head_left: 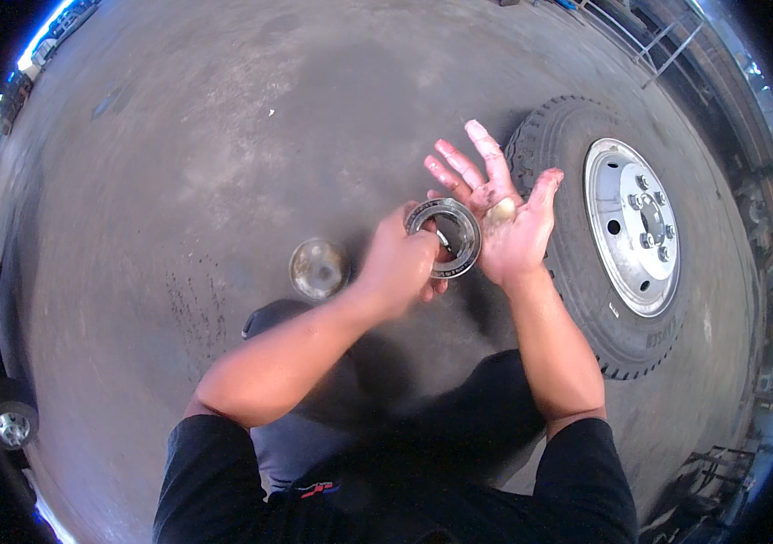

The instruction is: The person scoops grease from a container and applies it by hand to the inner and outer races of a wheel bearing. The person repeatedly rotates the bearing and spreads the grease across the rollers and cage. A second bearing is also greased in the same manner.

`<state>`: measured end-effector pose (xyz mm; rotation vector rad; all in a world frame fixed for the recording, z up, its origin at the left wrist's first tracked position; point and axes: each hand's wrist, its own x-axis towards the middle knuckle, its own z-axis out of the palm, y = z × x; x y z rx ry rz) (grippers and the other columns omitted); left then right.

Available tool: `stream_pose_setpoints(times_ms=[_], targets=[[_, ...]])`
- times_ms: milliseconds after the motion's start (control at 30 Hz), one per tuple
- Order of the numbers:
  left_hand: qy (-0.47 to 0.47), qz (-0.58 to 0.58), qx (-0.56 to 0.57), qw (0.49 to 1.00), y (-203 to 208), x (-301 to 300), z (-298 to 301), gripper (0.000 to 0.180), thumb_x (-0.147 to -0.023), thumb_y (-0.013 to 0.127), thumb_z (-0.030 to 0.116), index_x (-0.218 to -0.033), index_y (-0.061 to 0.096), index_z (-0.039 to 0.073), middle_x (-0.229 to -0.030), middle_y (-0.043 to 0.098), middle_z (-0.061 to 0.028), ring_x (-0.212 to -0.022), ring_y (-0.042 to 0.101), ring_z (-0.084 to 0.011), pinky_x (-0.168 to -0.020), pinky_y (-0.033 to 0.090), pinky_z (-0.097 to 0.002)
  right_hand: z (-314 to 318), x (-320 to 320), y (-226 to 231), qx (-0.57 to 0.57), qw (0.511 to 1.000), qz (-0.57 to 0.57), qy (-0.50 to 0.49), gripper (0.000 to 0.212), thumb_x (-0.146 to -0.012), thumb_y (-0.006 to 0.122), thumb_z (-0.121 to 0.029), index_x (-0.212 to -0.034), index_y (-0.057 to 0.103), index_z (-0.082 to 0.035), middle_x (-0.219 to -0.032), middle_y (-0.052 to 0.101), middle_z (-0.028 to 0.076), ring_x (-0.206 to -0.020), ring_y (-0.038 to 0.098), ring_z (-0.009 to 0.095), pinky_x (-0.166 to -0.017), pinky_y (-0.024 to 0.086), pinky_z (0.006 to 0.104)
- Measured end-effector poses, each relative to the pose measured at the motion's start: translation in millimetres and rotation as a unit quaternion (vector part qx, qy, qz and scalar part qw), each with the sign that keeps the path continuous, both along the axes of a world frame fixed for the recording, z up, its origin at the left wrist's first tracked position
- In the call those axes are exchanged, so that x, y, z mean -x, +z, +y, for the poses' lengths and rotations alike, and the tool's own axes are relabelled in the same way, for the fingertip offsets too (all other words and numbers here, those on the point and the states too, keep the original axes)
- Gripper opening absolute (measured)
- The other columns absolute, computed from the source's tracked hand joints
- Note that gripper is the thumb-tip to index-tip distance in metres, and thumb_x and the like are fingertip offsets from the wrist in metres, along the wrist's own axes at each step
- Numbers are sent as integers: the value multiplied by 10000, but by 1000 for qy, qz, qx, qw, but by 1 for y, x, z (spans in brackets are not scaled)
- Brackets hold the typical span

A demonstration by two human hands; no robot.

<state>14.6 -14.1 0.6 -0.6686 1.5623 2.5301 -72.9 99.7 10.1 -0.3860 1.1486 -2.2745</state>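
Observation:
My left hand (402, 256) is closed around a metal roller bearing (470, 238), a ring with rollers between its rims. The bearing is tilted, and its open centre shows some of my fingers. Close beside it on the right, my right hand (506, 222) is turned palm up with its fingers spread. A dab of pale yellowish grease (501, 212) sits on that palm. Dark smears mark the fingers of the right hand. The bearing's rim is next to the right palm; I cannot tell whether they touch.
Left of my hands, a round shallow metal dish (318, 268) is on the concrete floor (223, 136). A large truck tyre (554, 190) with a silver wheel rim (622, 208) is at the right. A vehicle's wheel (13, 424) shows at the far left. Metal railings (640, 41) stand far right.

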Motion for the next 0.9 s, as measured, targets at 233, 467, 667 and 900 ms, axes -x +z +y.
stream_pose_setpoints(times_ms=[233,467,667,900], targets=[[-66,49,-73,994,5,2,-6,279,-768,462,3,-1042,514,1,-744,566,-111,-437,536,-196,-315,358,-294,6,-2,-37,-167,983,67,36,1223,-683,18,-952,-1558,204,-118,-1467,394,224,-1342,410,361,-1109,335,494],[-14,46,80,996,16,-1,1,255,-788,461,-16,-1028,537,18,-757,571,-110,-457,541,-183,-342,396,-302,7,-6,-17,-84,988,109,-67,1231,-710,29,-941,-1434,404,-19,-1310,550,265,-1179,571,373,-1042,421,483],[70,275,362,888,-10,3,11,185,-818,467,-7,-984,550,6,-789,590,-95,-521,555,-152,-404,440,-297,-1,-10,-8,-162,970,107,-144,826,-1003,158,-639,-1249,556,41,-1137,653,252,-988,680,321,-895,527,422],[-74,110,146,980,9,-12,14,213,-832,427,-7,-1009,545,9,-789,595,-97,-508,552,-166,-385,430,-270,4,16,-12,-210,974,-65,-49,896,-946,154,-733,-1347,514,-16,-1316,550,273,-1094,631,360,-932,506,459]])
